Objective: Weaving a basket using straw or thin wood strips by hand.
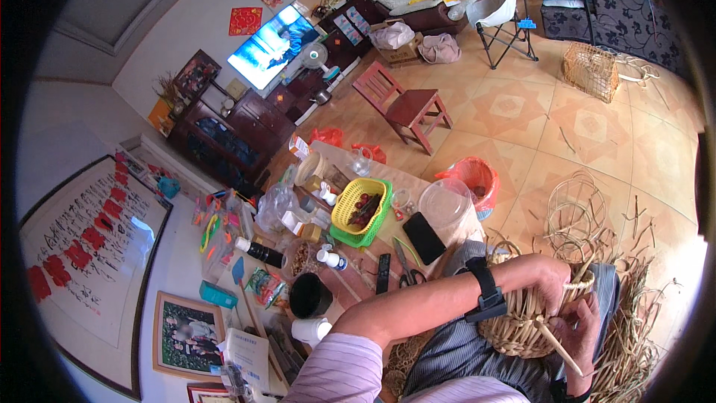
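Observation:
A straw-coloured woven basket (514, 333) with a looped rim rests tilted on my lap, over striped grey trousers. My left hand (553, 281), with a black band on its wrist, reaches across the basket's top and grips its wall near the rim, fingers curled down. Against the basket's right side, my right hand (580, 334) has its fingers pinched together at the weave, seemingly on a strand; the fingertips are partly hidden. One thick loose end of straw (561, 348) sticks out from the basket in front of the right hand.
Loose straw stalks (634, 328) lie heaped at my right. A wire-like round frame (576, 209) stands on the floor ahead. The table at left holds scissors (409, 272), a black phone (424, 239), bottles and a yellow basket (358, 207). Beyond are a red bin (477, 179) and wooden chair (409, 108).

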`<state>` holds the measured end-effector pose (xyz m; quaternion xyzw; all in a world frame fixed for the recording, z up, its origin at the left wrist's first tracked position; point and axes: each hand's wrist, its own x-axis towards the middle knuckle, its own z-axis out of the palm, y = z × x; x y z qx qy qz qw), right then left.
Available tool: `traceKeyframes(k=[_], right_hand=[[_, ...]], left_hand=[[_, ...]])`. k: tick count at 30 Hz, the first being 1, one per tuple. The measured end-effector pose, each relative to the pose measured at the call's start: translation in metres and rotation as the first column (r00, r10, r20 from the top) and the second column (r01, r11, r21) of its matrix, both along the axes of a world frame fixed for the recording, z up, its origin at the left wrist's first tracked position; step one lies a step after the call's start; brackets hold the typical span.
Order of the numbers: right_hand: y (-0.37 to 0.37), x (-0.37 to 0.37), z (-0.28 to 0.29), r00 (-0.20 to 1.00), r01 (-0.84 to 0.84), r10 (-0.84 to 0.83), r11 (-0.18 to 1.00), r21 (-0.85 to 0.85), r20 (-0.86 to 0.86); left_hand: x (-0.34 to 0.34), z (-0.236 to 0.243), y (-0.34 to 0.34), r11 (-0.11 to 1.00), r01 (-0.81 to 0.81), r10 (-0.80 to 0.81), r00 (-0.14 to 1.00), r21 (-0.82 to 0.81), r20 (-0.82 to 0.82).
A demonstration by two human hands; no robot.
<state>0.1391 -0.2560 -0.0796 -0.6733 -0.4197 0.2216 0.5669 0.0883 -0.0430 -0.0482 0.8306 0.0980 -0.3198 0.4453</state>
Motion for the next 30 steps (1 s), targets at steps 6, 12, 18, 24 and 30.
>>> traceKeyframes(k=[6,12,18,24,30], right_hand=[[0.001,-0.006,-0.005,0.861,0.077,-0.04,0.996,0.051,-0.506],[0.005,-0.015,-0.004,0.82,0.209,-0.146,0.976,0.052,-0.554],[0.003,-0.016,-0.001,0.977,0.147,-0.15,0.989,0.03,0.153],[-0.005,-0.01,0.001,0.996,0.077,-0.076,0.997,-0.016,0.04],[-0.002,-0.007,0.005,0.997,0.017,-0.014,0.999,0.039,-0.074]], left_hand=[[-0.001,-0.004,0.002,1.0,-0.028,0.028,1.0,0.004,0.001],[0.0,-0.003,0.003,0.994,-0.062,0.06,0.998,-0.085,-0.02],[-0.002,-0.008,0.011,0.99,0.132,-0.124,0.982,-0.053,0.14],[0.005,0.004,0.019,0.968,0.237,-0.25,0.937,-0.084,-0.244],[0.001,0.017,0.026,0.776,-0.278,0.044,0.92,-0.567,-0.39]])
